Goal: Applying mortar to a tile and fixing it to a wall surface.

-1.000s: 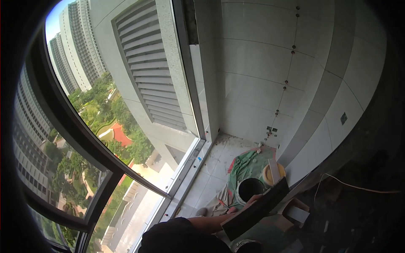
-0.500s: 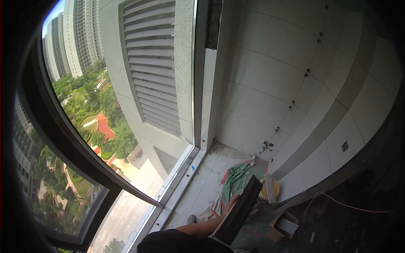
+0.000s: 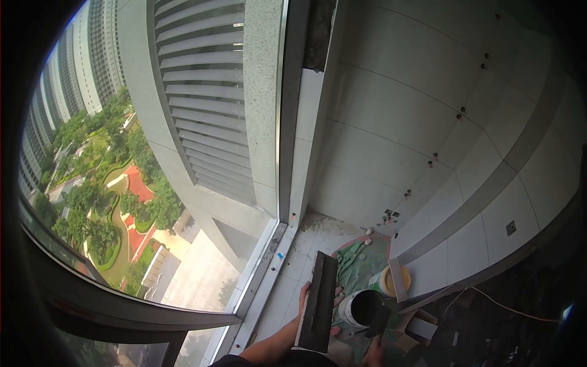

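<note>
A long narrow strip (image 3: 320, 300), its upper face coated dark like wet adhesive, stands lengthwise in front of me. My left hand (image 3: 304, 296) grips it from beneath, with fingertips showing past its right edge. Low in the view, my right hand (image 3: 373, 353) is closed around a trowel with a dark flat blade (image 3: 380, 320); its handle is mostly hidden in the hand. The blade is beside the rim of a white bucket (image 3: 344, 311) with a dark inside.
Behind the open bucket stands another bucket with a yellow top (image 3: 380, 282), a pale board (image 3: 399, 279) against it. Green sheeting (image 3: 351, 260) covers part of the tiled floor. An open cardboard box (image 3: 418, 328) lies right. A tall window frame (image 3: 285, 122) runs along the left.
The coated strip has swung from a rightward slant to nearly straight and shifted left. The white bucket, my right hand and the trowel now show. My view has turned slightly.
</note>
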Motion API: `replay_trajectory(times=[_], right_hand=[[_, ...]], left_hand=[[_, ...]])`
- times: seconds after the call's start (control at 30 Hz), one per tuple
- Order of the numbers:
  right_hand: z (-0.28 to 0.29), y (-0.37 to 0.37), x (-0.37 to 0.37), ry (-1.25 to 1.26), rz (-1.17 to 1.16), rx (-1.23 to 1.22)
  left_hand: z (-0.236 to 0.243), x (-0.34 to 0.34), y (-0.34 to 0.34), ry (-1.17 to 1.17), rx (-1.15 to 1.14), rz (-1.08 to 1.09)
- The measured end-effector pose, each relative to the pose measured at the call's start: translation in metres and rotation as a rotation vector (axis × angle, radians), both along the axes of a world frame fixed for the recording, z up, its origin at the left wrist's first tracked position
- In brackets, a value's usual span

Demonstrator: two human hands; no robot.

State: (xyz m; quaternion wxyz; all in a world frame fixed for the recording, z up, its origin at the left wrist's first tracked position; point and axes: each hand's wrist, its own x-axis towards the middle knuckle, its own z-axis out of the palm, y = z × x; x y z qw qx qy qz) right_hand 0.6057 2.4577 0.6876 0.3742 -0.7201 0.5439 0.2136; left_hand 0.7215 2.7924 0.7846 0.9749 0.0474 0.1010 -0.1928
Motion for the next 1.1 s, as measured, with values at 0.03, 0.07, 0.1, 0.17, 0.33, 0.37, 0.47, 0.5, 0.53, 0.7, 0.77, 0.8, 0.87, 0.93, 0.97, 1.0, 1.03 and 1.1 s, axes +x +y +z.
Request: replay_trajectory(times=[0.03,0.07,0.1,0.17,0.33,0.37,0.47,0.5,0.53,0.7,0.77,0.8,0.87,0.93,0.97,1.0,1.03,1.1], right_hand=[[-0.042,-0.017,0.014,-0.905,0.333,-0.191],[-0.073,-0.039,0.022,-0.904,0.328,-0.201],[-0.069,-0.018,0.055,-0.899,0.229,0.136],[-0.029,0.018,0.129,-0.88,0.136,0.465],[0.025,0.104,0.284,-0.925,0.406,0.731],[0.035,0.127,0.321,-0.933,0.464,0.718],[0.095,0.212,0.416,-1.077,0.67,0.761],[0.128,0.246,0.438,-1.091,0.732,0.715],[0.141,0.266,0.471,-1.1,0.747,0.663],[0.227,0.374,0.587,-1.321,0.852,0.628],[0.25,0.406,0.62,-1.367,0.865,0.613],[0.264,0.422,0.635,-1.415,0.877,0.601],[0.28,0.449,0.655,-1.443,0.883,0.549],[0.292,0.468,0.671,-1.486,0.882,0.488],[0.294,0.475,0.677,-1.48,0.865,0.487],[0.297,0.482,0.684,-1.478,0.846,0.486],[0.302,0.483,0.691,-1.503,0.842,0.471],[0.31,0.493,0.698,-1.488,0.813,0.468]], left_hand=[[-0.002,0.009,0.003,0.009,-0.016,0.038],[-0.004,0.018,0.005,0.018,-0.033,0.077],[-0.006,0.019,0.017,0.014,0.035,0.151],[-0.017,0.03,0.034,0.033,0.016,0.232],[-0.019,0.076,0.065,0.019,0.046,0.366],[-0.016,0.087,0.07,0.01,0.047,0.397],[0.002,0.11,0.077,0.013,0.037,0.496],[0.002,0.112,0.083,0.023,0.032,0.531],[0.006,0.123,0.084,0.009,0.036,0.52],[0.0,0.162,0.102,-0.03,-0.053,0.577],[-0.006,0.18,0.112,-0.019,-0.054,0.578],[-0.007,0.193,0.12,-0.01,-0.051,0.58],[-0.011,0.21,0.132,-0.005,-0.042,0.584],[-0.013,0.23,0.146,-0.014,-0.033,0.578],[-0.014,0.238,0.151,-0.025,-0.053,0.564],[-0.014,0.248,0.158,-0.039,-0.073,0.548],[-0.007,0.26,0.161,-0.062,-0.076,0.535],[0.006,0.271,0.169,-0.023,-0.006,0.528]])
